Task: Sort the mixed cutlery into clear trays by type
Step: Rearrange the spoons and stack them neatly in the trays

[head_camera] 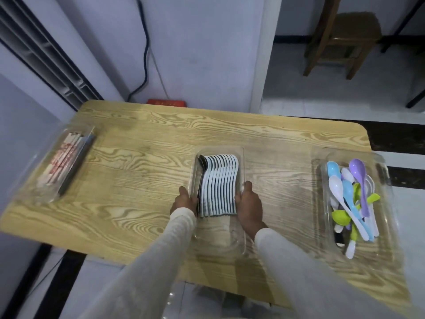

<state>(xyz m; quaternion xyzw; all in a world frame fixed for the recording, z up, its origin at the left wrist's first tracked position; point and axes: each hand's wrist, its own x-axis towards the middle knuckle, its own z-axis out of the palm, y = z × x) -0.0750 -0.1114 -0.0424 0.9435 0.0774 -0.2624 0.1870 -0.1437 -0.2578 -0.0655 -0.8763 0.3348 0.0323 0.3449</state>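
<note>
A clear middle tray [219,240] on the wooden table holds a neat row of white spoons with dark edges [219,185]. My left hand [184,201] presses against the left side of that row and my right hand [249,203] against its right side, both curled around the stack inside the tray. At the table's left end a clear tray [25,180] holds a bundle of wrapped chopsticks [65,162]. At the right end a third clear tray [384,173] holds several coloured plastic spoons [351,199] in blue, purple, green and white, lying loosely crossed.
The wooden table [142,143] stands against a pale wall with a dark cable hanging down. A red object [166,103] lies behind the far edge. A wooden stool [340,40] stands on the floor at the back right.
</note>
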